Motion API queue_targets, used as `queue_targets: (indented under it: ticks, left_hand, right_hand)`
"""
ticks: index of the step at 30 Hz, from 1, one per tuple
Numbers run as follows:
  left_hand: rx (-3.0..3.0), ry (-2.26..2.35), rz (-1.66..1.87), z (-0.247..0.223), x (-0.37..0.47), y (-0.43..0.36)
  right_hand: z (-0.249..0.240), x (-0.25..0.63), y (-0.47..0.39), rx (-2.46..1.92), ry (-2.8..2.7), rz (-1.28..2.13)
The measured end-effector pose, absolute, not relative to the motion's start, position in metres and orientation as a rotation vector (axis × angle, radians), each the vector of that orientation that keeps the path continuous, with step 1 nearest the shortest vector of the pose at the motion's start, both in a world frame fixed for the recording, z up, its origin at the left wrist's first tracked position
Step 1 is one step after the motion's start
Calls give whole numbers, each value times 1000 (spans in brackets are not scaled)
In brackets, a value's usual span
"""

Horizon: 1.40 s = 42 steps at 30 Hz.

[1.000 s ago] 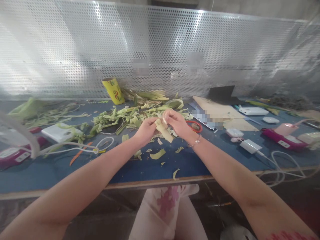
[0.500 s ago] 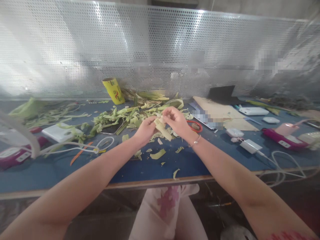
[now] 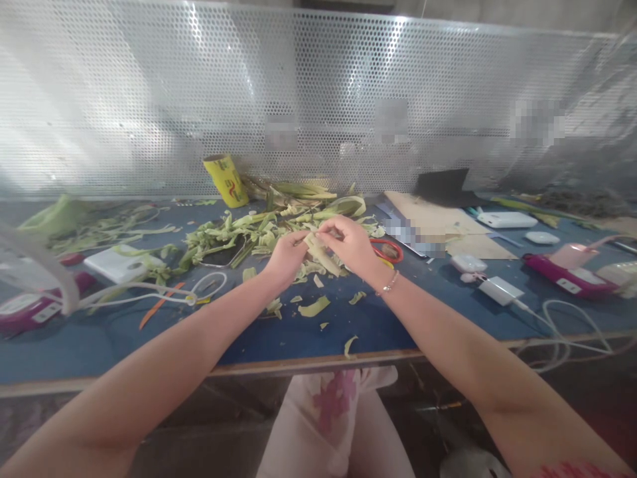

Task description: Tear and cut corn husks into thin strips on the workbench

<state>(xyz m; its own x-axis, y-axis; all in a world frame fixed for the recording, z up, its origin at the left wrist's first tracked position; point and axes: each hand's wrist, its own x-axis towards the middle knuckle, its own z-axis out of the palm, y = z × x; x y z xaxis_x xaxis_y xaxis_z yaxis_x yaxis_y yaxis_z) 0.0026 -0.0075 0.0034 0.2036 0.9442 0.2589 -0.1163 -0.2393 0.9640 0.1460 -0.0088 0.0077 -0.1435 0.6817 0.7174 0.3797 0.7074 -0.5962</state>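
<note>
A pale yellow-green strip of plant leaf (image 3: 322, 256), like a corn husk, is held between my two hands above the table. My left hand (image 3: 287, 256) is closed on the strip's left side near its upper end. With thumb and finger pinched together, my right hand (image 3: 348, 243) grips the top of the same strip; the exact contact is partly hidden by the fingers. Just behind the hands lies a heap of green leaf and stalk pieces (image 3: 259, 229). Small leaf scraps (image 3: 314, 307) are scattered below them on the blue tabletop (image 3: 298, 342).
Red-handled scissors (image 3: 389, 251) lie right of my right hand, near papers (image 3: 438, 216). A yellow tube (image 3: 226, 180) leans at the back. Purple power strips (image 3: 570, 275), a white charger (image 3: 501, 290), cables and a white box (image 3: 122, 263) lie at the sides. A perforated metal panel (image 3: 318, 86) stands behind.
My right hand has shifted slightly left and down, with its fingers closer to the left hand on the leaf strip. The left hand has barely moved.
</note>
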Motion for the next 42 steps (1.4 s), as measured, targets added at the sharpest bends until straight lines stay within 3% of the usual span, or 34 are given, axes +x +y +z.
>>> queue_targets:
  ticks: [13, 32, 42]
  left_hand:
    - [1314, 948, 1413, 2, -3, 1]
    - [1283, 880, 1417, 2, -1, -1]
    - [1223, 883, 1371, 8, 0, -6]
  right_hand:
    - [9, 146, -13, -893, -1781, 322]
    - [11, 150, -3, -888, -1548, 828]
    - [17, 149, -9, -989, -1568, 787]
